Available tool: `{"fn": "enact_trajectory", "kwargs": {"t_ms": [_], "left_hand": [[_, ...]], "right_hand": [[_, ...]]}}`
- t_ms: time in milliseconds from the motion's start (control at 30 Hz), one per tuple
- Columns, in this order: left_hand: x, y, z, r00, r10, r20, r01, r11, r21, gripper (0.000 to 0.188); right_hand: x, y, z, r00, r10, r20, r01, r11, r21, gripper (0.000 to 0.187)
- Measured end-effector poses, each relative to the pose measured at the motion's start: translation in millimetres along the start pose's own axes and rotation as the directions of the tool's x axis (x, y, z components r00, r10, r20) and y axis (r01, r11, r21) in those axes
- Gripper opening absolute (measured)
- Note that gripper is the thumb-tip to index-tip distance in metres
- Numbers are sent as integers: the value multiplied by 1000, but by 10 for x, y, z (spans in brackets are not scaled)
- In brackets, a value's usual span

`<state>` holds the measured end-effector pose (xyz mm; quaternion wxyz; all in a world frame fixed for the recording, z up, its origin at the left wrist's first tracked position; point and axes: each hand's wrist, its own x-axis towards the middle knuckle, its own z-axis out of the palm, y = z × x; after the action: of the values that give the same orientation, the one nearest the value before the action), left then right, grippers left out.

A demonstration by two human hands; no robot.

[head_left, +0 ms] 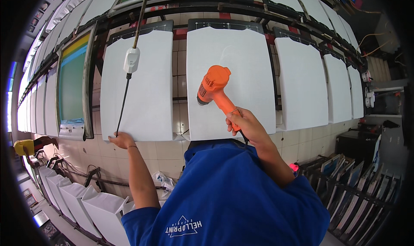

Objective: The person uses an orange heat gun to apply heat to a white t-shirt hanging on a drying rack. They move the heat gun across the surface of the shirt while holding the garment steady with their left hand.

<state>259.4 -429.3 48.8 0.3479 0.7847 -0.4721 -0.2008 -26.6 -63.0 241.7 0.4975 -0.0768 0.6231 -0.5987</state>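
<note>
A blue shirt point(241, 190), worn by the person, fills the lower middle of the view, with a white print on it. Both forearms reach out from its sleeves.

Of the two hands, the right hand point(246, 124) is closed around the handle of an orange heat gun point(217, 80), fingers wrapped about it. The heat gun is over the middle white panel point(246, 47), its dark nozzle angled down toward the panel's left side; how much gap lies between them cannot be told. A dark cable point(245, 138) leaves the handle's lower end.

The left hand point(122, 141) is at the lower edge of the left white panel point(148, 82), its fingers partly bent. A thin black cord point(124, 97) runs down to the fingertips from a white plug connector point(131, 59), which hangs on a thicker line; whether the fingers pinch the cord or the panel's edge cannot be told.

More white panels point(298, 82) stand to the right. Left of the panels is a framed screen point(74, 80), and a rack of frames point(360, 185) is at lower right. Pale floor tiles point(297, 143) show between.
</note>
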Motion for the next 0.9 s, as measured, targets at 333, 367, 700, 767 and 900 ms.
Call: {"fn": "enact_trajectory", "kwargs": {"t_ms": [333,367,700,767,900], "left_hand": [[134,-217,81,999,27,-32,-25,998,53,49],[139,-212,91,999,26,-35,-25,999,44,49],[66,-123,64,1000,-7,-14,8,999,50,51],[58,-98,56,1000,2,-19,-1,998,70,51],[26,-49,24,1000,12,-14,-11,997,78,50]], "right_hand": [[-625,115,-1082,879,-80,-470,74,997,-32,32],[-671,113,-1124,854,-77,-515,75,997,-25,32],[-421,82,-434,967,-26,-253,40,998,53,28],[-275,104,-237,996,-18,-89,24,998,63,28],[-170,46,5,999,34,11,-33,999,-15,28]]}}
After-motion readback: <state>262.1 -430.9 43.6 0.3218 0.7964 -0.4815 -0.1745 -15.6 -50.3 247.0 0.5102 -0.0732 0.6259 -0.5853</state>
